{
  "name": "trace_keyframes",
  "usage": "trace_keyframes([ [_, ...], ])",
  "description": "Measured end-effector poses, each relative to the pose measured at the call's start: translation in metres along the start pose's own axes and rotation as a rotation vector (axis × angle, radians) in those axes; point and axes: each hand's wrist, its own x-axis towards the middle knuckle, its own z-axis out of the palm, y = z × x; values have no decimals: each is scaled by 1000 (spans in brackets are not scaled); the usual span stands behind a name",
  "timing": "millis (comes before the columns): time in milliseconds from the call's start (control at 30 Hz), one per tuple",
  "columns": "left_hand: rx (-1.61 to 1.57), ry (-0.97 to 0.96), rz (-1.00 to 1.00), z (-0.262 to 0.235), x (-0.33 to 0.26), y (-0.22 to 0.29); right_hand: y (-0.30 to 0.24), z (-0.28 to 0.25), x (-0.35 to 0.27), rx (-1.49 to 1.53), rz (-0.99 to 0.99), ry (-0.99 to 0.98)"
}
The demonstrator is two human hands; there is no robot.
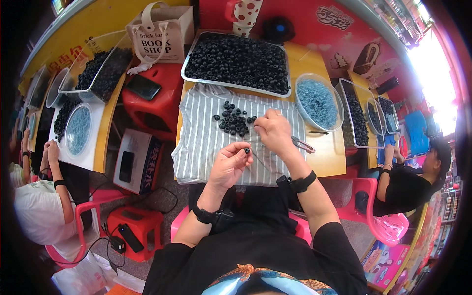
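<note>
My left hand [227, 166] is closed, pinching a small round black bead-like piece [247, 150] with a hole in it between thumb and fingertips. To its right, my right hand [275, 132] is also closed, its fingertips bunched at the right edge of a loose pile of black pieces [234, 123]. What it holds, if anything, is hidden. Both hands are above a grey-and-white striped cloth [196, 142] spread on the table. Beside my right wrist lies a pair of small metal snips [303, 145].
Behind the pile stands a white-rimmed tray [184, 73] full of black pieces. A clear round bowl [339, 120] of pale blue bits is at the right, with a thin dark stick [318, 132] near it. Red stools [150, 115] are at the left. People sit working on both sides.
</note>
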Motion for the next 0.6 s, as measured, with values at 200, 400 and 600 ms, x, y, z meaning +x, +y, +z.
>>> trace_keyframes([
  [200,-18,29,17,3,1,-2,-2,-12,-4,216,-36,18],
  [400,2,-7,23,-1,0,-2,-40,-29,-41,715,17,10],
  [600,-6,-29,29,2,0,-2,-46,-25,-52,745,20,37],
])
